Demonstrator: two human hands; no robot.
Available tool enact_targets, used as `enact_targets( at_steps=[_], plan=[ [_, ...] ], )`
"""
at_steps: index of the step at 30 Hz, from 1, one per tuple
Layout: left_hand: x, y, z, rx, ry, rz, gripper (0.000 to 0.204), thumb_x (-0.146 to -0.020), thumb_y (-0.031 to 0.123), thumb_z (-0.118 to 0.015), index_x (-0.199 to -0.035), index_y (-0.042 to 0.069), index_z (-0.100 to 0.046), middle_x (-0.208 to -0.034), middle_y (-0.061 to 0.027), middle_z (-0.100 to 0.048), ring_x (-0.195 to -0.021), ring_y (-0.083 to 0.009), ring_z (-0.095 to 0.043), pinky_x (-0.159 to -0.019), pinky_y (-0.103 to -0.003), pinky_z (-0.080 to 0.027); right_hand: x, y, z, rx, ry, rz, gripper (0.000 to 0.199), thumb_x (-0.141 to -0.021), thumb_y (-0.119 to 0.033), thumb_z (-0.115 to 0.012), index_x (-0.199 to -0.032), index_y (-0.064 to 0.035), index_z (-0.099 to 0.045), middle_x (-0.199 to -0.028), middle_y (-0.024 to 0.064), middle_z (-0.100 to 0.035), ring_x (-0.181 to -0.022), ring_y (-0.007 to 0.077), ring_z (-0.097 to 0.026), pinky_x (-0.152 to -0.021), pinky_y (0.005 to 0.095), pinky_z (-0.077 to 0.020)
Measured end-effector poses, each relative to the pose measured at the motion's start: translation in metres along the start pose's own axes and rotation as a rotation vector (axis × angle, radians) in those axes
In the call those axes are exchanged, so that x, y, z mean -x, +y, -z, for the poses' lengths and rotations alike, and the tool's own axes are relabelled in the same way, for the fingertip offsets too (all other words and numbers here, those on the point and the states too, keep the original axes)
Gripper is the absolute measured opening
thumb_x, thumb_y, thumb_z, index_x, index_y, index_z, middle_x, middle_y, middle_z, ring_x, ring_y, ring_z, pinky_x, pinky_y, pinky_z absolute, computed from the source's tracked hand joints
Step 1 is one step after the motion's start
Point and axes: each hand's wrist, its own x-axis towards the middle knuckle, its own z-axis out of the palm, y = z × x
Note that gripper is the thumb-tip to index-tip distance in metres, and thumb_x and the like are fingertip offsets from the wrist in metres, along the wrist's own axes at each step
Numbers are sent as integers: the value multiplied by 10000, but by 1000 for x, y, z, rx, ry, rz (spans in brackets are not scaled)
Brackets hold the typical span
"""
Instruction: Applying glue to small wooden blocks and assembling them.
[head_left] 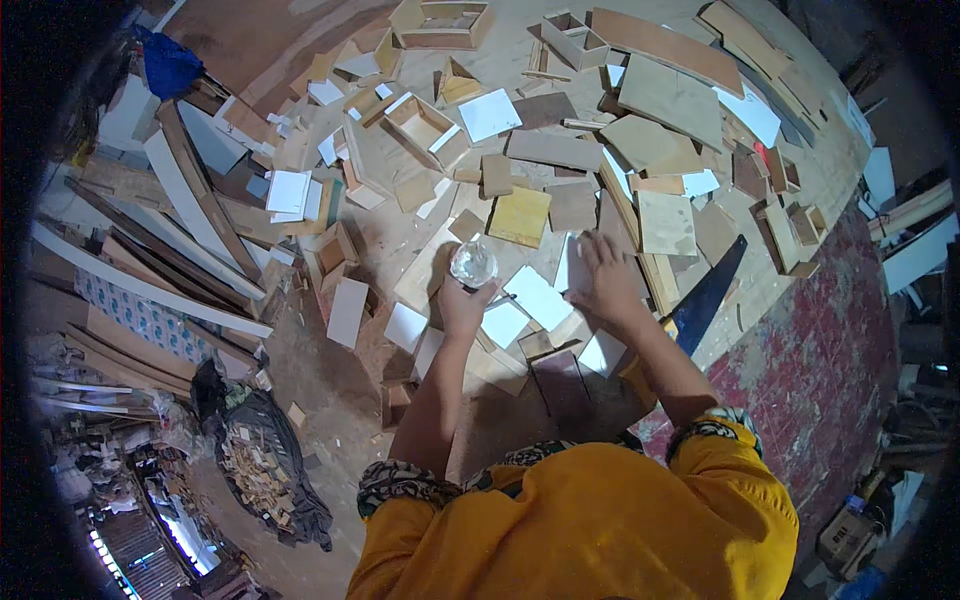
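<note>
My left hand (464, 304) is closed round a clear, shiny container (473, 263), seen from above; whether it is a bottle or a jar I cannot make out. To its right, my right hand (607, 285) lies with fingers stretched out at the edge of a narrow white panel (570, 265). Between the hands lie a white rectangular panel (539, 297) and a smaller white piece (504, 323). A yellow wooden block (519, 216) sits just beyond them. Close to my right forearm rests a handsaw (706, 296) with a dark blade.
Wooden offcuts and small open boxes (425, 128) crowd the worktable (760, 290). Larger boards (672, 100) lie at the far right. Long curved strips (150, 275) stack up on the left. A black sack (275, 465) of wood scraps stands on the floor at lower left.
</note>
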Motion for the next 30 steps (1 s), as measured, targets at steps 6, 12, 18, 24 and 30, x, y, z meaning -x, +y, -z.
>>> enact_targets(
  at_steps=[6, 12, 18, 24, 30],
  plan=[
    [41, -13, 14, -254, 122, -59, 820, -626, 140, -717, -1310, 12, -284, -1209, -252, -433, -1129, -360, -422, -920, -357, -369, -25, -12, 22, 299, -188, -40, 1005, -529, -440, -764, -1316, -48, -278, -1198, 161, -430, -1156, 331, -360, -945, 485, -297],
    [134, 5, 35, -209, -85, -53, 659, -676, 142, -647, -1269, 53, -374, -1199, -206, -457, -1075, -363, -457, -880, -387, -397, -9, 14, 21, 235, 197, -16, 594, -538, -250, -748, -1069, -70, -554, -905, 139, -564, -846, 298, -561, -719, 397, -455],
    [201, -29, 45, 55, -413, 92, 393, -820, 310, -577, -1089, 25, -549, -1061, -146, -583, -966, -200, -575, -828, -324, -430, 37, -6, 44, -380, 137, 19, 180, -617, -55, -684, -792, -36, -648, -736, 108, -575, -666, 259, -556, -588, 328, -430],
    [195, -18, 53, 1081, -488, 694, 364, -881, 304, -499, -1121, 32, -515, -1070, -138, -565, -951, -255, -572, -818, -329, -458, 115, -102, 24, -705, 145, 424, 258, -582, 85, -586, -769, -81, -653, -976, 97, -574, -930, 257, -516, -769, 326, -422],
    [208, -7, 76, 1110, -102, 732, 275, -870, 193, -521, -1112, 65, -491, -1036, -84, -563, -932, -201, -567, -793, -340, -474, 146, -137, -2, -659, 185, 366, 366, -652, 68, -577, -958, -126, -625, -1047, 108, -532, -993, 269, -497, -835, 327, -413]
  ],
)
